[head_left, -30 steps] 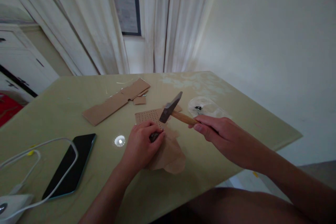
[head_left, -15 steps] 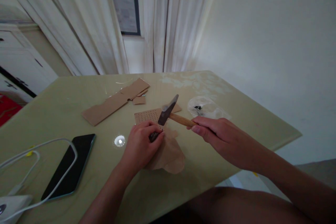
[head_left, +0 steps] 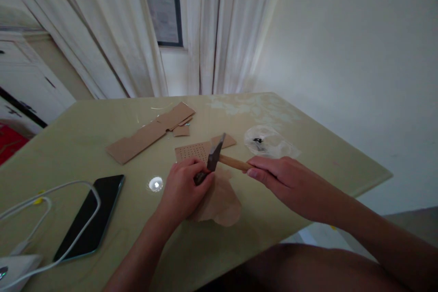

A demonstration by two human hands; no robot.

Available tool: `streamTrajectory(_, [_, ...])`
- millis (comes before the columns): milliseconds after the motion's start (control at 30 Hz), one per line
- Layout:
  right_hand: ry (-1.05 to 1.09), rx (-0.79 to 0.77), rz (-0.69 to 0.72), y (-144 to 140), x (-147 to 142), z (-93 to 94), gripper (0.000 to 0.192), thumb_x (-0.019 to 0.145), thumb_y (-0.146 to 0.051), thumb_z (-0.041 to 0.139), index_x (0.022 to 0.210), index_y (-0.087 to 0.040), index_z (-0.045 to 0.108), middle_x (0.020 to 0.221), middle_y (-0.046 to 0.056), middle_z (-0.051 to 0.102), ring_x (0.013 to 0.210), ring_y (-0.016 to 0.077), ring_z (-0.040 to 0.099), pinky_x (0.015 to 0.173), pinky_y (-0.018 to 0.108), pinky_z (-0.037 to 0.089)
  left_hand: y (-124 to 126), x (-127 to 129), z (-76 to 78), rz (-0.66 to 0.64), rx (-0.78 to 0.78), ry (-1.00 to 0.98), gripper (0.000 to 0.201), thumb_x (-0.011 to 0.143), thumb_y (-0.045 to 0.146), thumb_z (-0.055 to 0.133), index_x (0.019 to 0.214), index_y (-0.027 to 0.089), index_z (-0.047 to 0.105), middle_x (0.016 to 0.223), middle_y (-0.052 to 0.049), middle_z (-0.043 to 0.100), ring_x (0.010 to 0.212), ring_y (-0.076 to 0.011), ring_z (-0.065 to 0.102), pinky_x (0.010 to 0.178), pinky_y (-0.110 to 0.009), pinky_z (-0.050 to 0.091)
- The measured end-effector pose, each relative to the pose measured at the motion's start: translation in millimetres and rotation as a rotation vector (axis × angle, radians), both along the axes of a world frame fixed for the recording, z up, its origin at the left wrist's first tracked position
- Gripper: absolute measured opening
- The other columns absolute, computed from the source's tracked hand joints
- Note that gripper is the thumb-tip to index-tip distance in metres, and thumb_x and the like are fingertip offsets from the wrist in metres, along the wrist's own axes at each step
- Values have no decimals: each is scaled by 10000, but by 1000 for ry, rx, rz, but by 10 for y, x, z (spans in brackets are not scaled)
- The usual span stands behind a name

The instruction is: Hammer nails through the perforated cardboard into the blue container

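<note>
Right hand (head_left: 278, 178) has its fingers wrapped round the small wooden-handled hammer (head_left: 222, 159), handle lying roughly left-right, dark head pointing down at the left hand (head_left: 183, 189), which pinches a small dark punch (head_left: 201, 177) over the perforated brown leather piece (head_left: 193, 151) on the pale green bench (head_left: 85, 146).

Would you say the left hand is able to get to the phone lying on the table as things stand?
Probably yes, though not freely. The phone lies on the table just left of the left hand, with bare tabletop between them, but that hand is closed on a small dark tool, and a white cable crosses the phone.
</note>
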State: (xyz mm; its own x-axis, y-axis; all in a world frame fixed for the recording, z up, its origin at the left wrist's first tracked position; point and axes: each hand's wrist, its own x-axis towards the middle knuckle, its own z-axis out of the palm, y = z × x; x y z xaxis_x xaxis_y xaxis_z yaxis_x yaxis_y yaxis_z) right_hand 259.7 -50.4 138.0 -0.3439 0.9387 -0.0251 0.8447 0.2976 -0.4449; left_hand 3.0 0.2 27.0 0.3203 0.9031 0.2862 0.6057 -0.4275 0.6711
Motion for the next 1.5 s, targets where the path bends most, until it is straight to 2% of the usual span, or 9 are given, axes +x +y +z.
streamTrajectory(133, [3, 18, -35, 6, -6, 14, 368, 1162, -447, 460, 1046, -244, 745, 920, 39, 786, 832, 217, 709, 739, 337, 413, 3, 0, -6, -5, -11, -19, 132, 977, 312, 718, 894, 259, 806, 982, -36, 771, 950, -246, 708, 858, -395, 508])
streamTrajectory(233, [57, 39, -41, 6, 9, 43, 400, 1160, -481, 456, 981, -239, 719, 845, 22, 749, 789, 203, 681, 722, 334, 398, 3, 1, -13, -4, -13, -37, 122, 972, 312, 725, 891, 260, 801, 1000, -36, 775, 982, -250, 710, 891, -398, 514])
streamTrajectory(433, [46, -56, -1, 25, -8, 3, 390, 1160, -444, 456, 924, -237, 686, 853, 15, 735, 795, 197, 663, 729, 336, 396, 3, 1, 2, -1, -3, 25, 155, 979, 311, 693, 869, 237, 772, 954, -51, 757, 940, -256, 688, 848, -400, 501])
streamTrajectory(633, [103, 32, -36, 26, 12, 28, 401, 1149, -485, 468, 1025, -234, 756, 814, 22, 746, 755, 199, 672, 715, 339, 424, -7, 4, 19, -8, -4, -6, 111, 973, 308, 709, 928, 257, 797, 1019, -52, 779, 989, -265, 709, 890, -415, 512])
streamTrajectory(833, [41, -59, 3, 50, 9, -33, 403, 1161, -449, 447, 914, -234, 682, 857, 24, 736, 799, 204, 668, 726, 338, 413, -12, 7, 54, -16, 3, 30, 106, 965, 288, 706, 923, 247, 794, 972, -55, 766, 951, -263, 700, 854, -401, 510])
streamTrajectory(1000, [58, -21, -17, 49, 9, -21, 399, 1164, -477, 443, 989, -234, 706, 834, 15, 717, 782, 199, 654, 724, 339, 392, -16, 7, 50, -11, -2, 27, 73, 941, 300, 740, 938, 248, 792, 997, -56, 763, 972, -268, 700, 860, -402, 502])
streamTrajectory(1300, [12, -88, 20, 60, -4, -76, 385, 1168, -425, 443, 930, -235, 678, 854, 21, 727, 809, 207, 664, 737, 344, 386, -31, 10, 57, 14, -6, 78, 240, 908, 450, 817, 1002, 237, 757, 1056, -65, 748, 988, -297, 684, 880, -439, 496])
streamTrajectory(1500, [21, -60, -12, 63, -2, -65, 391, 1163, -451, 443, 930, -235, 671, 859, 24, 726, 798, 207, 656, 722, 339, 389, -38, 15, 45, 25, -5, 71, 270, 900, 453, 820, 1054, 238, 761, 1082, -75, 758, 994, -299, 685, 860, -431, 501])
